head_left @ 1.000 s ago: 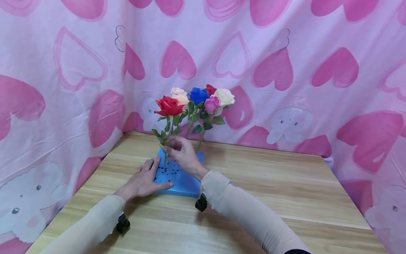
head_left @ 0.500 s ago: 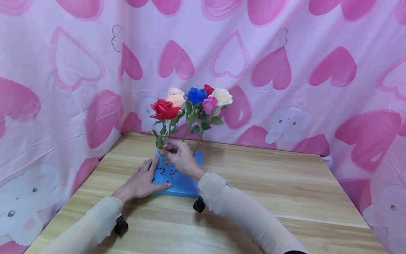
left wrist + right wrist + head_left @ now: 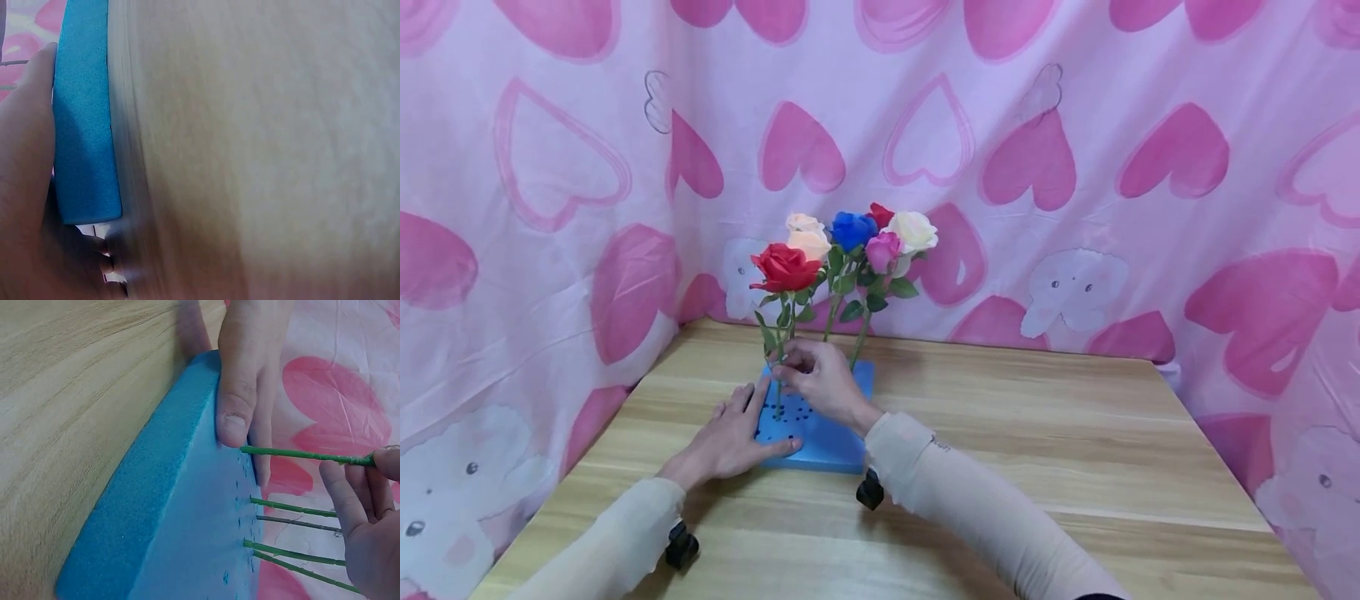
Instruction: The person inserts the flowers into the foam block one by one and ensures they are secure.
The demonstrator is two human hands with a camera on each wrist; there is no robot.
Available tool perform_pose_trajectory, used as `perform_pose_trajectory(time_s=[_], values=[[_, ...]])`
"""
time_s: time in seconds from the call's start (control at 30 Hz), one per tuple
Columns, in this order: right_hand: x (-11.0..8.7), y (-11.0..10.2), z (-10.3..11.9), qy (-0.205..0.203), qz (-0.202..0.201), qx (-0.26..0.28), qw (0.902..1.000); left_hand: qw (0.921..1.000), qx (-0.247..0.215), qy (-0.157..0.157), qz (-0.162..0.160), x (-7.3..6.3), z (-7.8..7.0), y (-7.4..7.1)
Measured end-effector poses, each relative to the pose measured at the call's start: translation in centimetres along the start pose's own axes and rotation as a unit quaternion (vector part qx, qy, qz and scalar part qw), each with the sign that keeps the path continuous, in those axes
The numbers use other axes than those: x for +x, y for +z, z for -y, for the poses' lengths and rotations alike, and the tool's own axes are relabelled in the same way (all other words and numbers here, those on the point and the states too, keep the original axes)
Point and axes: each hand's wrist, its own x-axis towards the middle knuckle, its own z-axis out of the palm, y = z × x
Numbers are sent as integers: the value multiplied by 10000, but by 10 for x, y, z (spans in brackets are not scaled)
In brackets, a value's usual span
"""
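A red rose (image 3: 786,268) stands on a green stem in the left part of a blue foam block (image 3: 835,450) dotted with holes. My right hand (image 3: 823,383) pinches that stem partway up between thumb and fingers. In the right wrist view the stem (image 3: 300,455) meets the block's top beside my left thumb. My left hand (image 3: 726,437) lies spread at the block's left side, its thumb resting on the top and its fingers along the edge. From the left wrist, the block's side face (image 3: 87,125) shows next to that hand.
Behind the right hand, more roses stand in the block: peach (image 3: 808,242), blue (image 3: 853,230), pink (image 3: 883,252), white (image 3: 913,232) and another red one (image 3: 880,215). The block sits on a wooden table (image 3: 1037,467). A pink heart-patterned curtain (image 3: 940,125) hangs behind the table.
The head view has shifted slightly. The front red rose and my right hand have come down a little toward the block. My left hand keeps its place on the block.
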Motion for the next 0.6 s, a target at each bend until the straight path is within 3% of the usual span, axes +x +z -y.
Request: perform_pose_trajectory(time_s=[0.33, 0.6], values=[[-7, 7, 3, 411, -409, -35, 9983, 10000, -48, 32, -78, 1, 2, 5], [-11, 9, 7, 427, -354, 23, 9985, 9997, -62, 161, -157, -1, 4, 5]])
